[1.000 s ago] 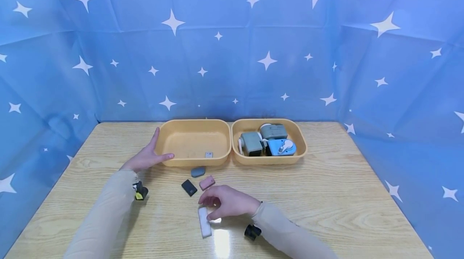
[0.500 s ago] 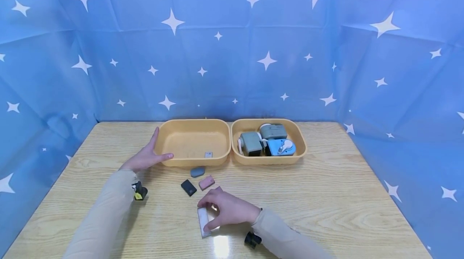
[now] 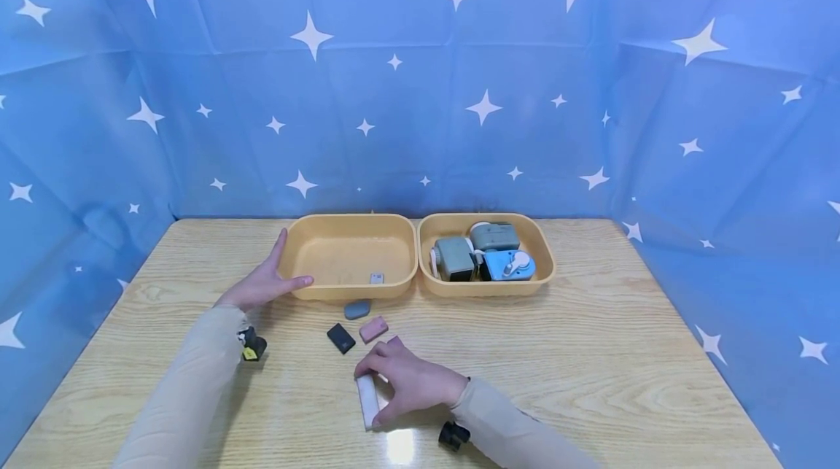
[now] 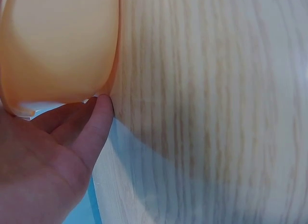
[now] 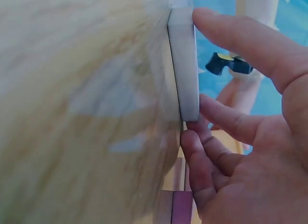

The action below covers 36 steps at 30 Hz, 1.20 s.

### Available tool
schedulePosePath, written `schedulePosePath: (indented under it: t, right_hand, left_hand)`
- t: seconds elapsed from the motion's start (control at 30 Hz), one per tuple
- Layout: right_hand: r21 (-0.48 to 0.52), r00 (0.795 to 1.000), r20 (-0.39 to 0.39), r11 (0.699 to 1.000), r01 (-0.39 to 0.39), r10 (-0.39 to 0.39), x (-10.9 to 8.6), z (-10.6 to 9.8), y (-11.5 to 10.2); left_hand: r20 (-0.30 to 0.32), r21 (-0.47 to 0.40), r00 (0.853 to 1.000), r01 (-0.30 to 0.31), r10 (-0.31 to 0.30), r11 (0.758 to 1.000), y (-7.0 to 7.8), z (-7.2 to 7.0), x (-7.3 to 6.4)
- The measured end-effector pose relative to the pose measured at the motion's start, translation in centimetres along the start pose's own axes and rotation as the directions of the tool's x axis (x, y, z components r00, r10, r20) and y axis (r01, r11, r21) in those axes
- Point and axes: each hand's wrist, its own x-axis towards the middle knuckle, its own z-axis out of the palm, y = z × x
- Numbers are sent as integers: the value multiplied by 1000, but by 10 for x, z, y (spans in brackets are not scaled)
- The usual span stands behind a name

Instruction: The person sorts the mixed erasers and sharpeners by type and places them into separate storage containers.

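Note:
In the head view, my left hand (image 3: 262, 283) rests against the left end of a tan plastic bin (image 3: 351, 292), its fingers fairly straight. The left wrist view shows the fingertips touching the bin's corner (image 4: 108, 84). A small grey-white piece (image 3: 377, 278) lies inside that bin. My right hand (image 3: 413, 381) spans a long white rectangular bar (image 3: 369, 402) lying on the table. From the right wrist view, the thumb (image 5: 207, 19) is at one end of the bar and the other fingers at its opposite end, pinching it lengthwise.
A black block (image 3: 341, 338), a pink block (image 3: 374, 329) and a grey-blue rounded piece (image 3: 357, 309) lie before the bin. Beside it stands a second tan bin (image 3: 488, 289) with two grey devices and a blue device (image 3: 502, 265). A blue star curtain (image 3: 420, 126) surrounds the table.
My right hand's thumb has moved toward the near end of the white bar, so the hand now spans its length. The left hand stays at the bin.

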Motion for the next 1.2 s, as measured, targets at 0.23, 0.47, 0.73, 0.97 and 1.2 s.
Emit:
schedulePosePath:
  t: [0.23, 0.47, 0.73, 0.97, 1.2]
  right_hand:
    - [-128, 998, 1, 990, 65, -65, 1, 3, 0]
    - [-187, 997, 9, 980, 73, -72, 2, 2, -1]
    - [-75, 999, 16, 997, 35, -34, 0, 2, 1]
    - [140, 1000, 0, 990, -25, 26, -4, -4, 4]
    - [276, 997, -14, 958, -75, 81, -6, -13, 8]
  left_hand:
    - [2, -10, 1000, 0, 0, 1000, 1, -1, -2]
    - [1, -23, 1000, 3, -3, 1000, 2, -1, 0]
    - [4, -28, 1000, 3, -3, 1000, 3, -1, -1]
    - [4, -10, 1000, -1, 2, 1000, 4, -1, -1]
    - [8, 1, 1000, -8, 8, 1000, 2, -1, 0]
